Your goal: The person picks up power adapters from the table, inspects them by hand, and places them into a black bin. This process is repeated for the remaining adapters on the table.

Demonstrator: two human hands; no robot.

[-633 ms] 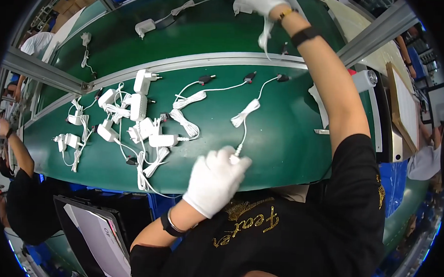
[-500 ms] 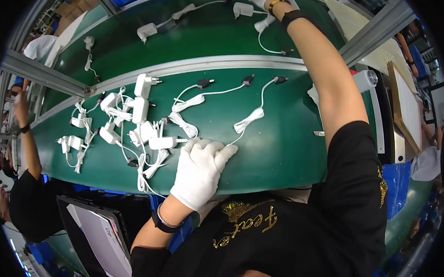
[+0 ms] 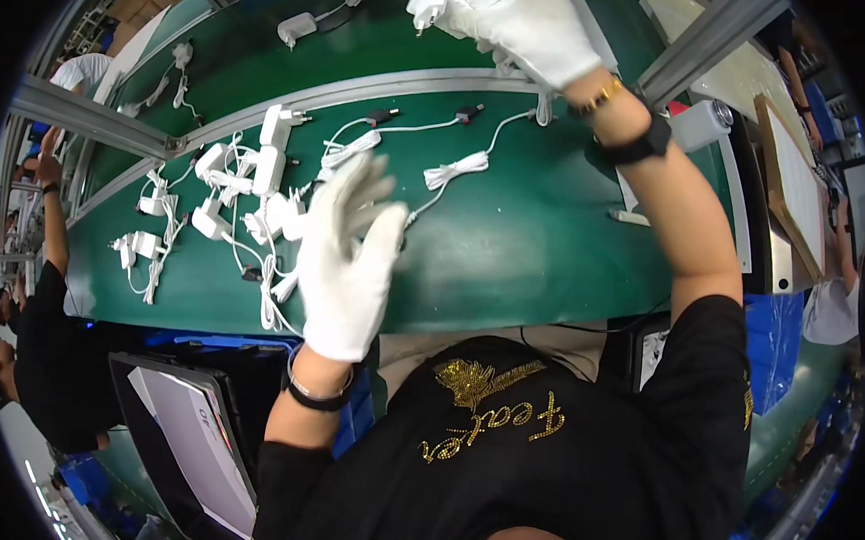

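Since the earlier frame, the right hand [image 3: 530, 28] has moved back toward the rail [image 3: 363, 95], and the left hand [image 3: 346, 252] has shifted left and spread its fingers.

Right grip: closed around 1 white adapter [image 3: 442, 7]; 2 pins protrude at the lower left. The adapter is at the far side of the rail in this view. White cord shows below the hand.

Left grip: wide, thumb well apart from the fingers; blurred. Nothing is seen held. Contact with the cord beside the thumb cannot be told.

Near the left hand: 1 tied cord bundle [image 3: 456, 171] to its right; an adapter pile [image 3: 269, 171] to its left, on the green bench [image 3: 519, 274].

Beyond the rail: 1 spare adapter [image 3: 295, 29] on a green surface.

Periphery: bottle [image 3: 699, 125] at right; black binder [image 3: 188, 452] at lower left; co-worker [image 3: 57, 369] at far left.
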